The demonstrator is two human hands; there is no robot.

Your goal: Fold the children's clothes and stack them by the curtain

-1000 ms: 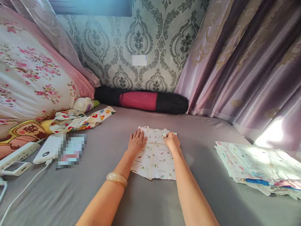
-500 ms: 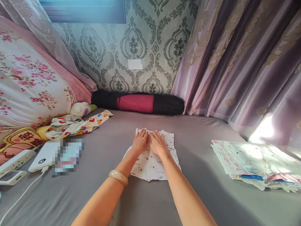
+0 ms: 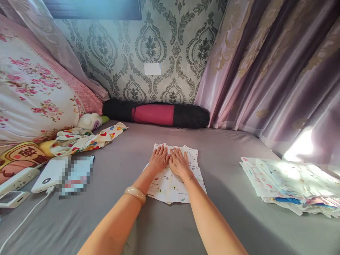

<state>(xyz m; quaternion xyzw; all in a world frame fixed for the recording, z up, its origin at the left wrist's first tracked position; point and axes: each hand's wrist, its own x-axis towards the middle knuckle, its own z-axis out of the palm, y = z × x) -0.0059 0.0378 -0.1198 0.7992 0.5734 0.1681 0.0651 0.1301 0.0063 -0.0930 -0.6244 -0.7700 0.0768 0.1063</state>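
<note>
A small white printed cloth (image 3: 174, 184) lies folded on the grey bed sheet (image 3: 170, 223) in front of me. My left hand (image 3: 158, 159) and my right hand (image 3: 178, 163) rest flat on it side by side, fingers spread, thumbs almost touching. Neither hand grips anything. A pale bangle (image 3: 135, 194) sits on my left wrist.
A stack of folded printed cloths (image 3: 289, 186) lies at the right, near the purple curtain (image 3: 271, 71). A black and red rolled bag (image 3: 156, 115) lies along the wall. At the left are a floral pillow (image 3: 32, 95), a colourful crumpled cloth (image 3: 85, 138), a white power bank (image 3: 49, 171) and cable.
My right hand moved from the cloth's upper right corner to the middle, beside my left hand. Both hands now lie flat together on the cloth.
</note>
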